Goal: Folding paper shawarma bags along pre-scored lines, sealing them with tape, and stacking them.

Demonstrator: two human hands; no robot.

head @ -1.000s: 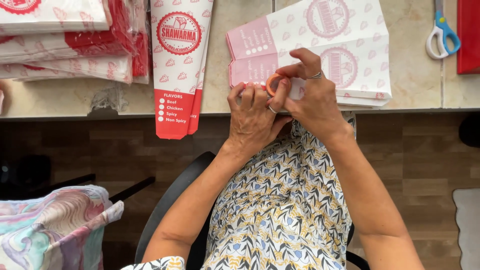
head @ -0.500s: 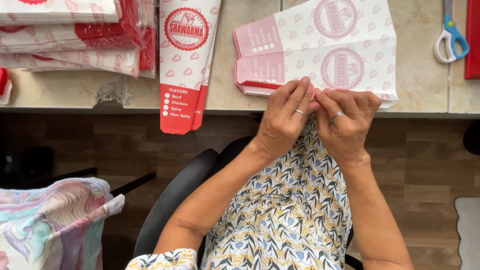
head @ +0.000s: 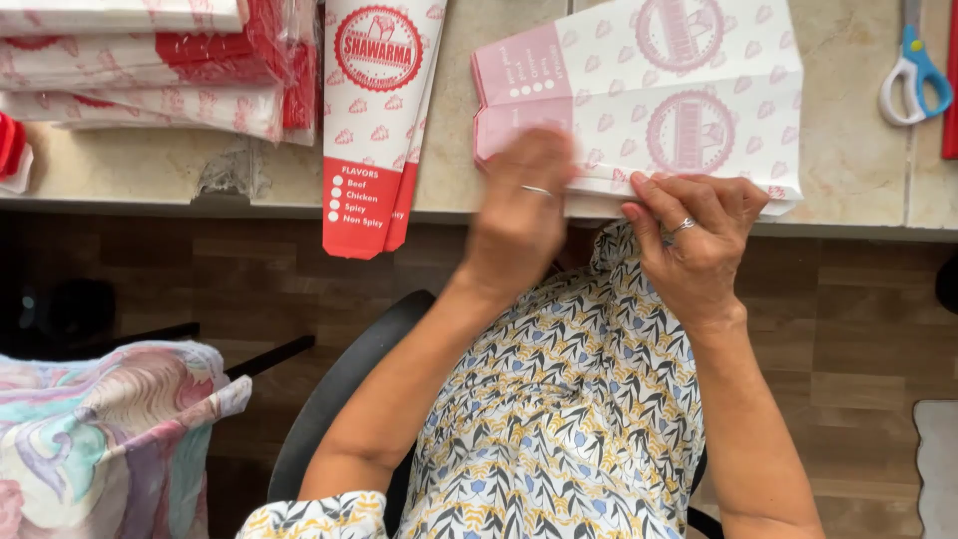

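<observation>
Head view showed both hands at the counter (head: 469, 110) edge, on a stack of white-and-pink paper bags (head: 689, 90). Left hand (head: 521, 222) lay palm-down on the stack's near-left part, just below the pink flap; it was motion-blurred, fingers together, ring on one finger. Couldn't tell if it gripped anything or just pressed flat. Right hand (head: 694, 240) sat at the stack's near edge, fingers curled over it, tips touching the paper, ring visible; looked like a pinch on the edge, but thumb was hidden so grip not certain. Hands were near each other, not touching.

Bags lay flat on the counter, near edge about level w/ the counter lip, round pink stamps facing up.

Left of the stack, well apart: a long red-and-white sleeve (head: 377, 120) hung partly over the counter edge. Further left, a pile of wrapped red-and-white packs (head: 150, 70). Top right: scissors (head: 913, 70) w/ blue and white handles, apart from the stack.

Below the counter: person's patterned dress (head: 559, 419), dark chair (head: 339, 399) beneath, and a pastel swirl cloth (head: 100, 439) at lower left.
</observation>
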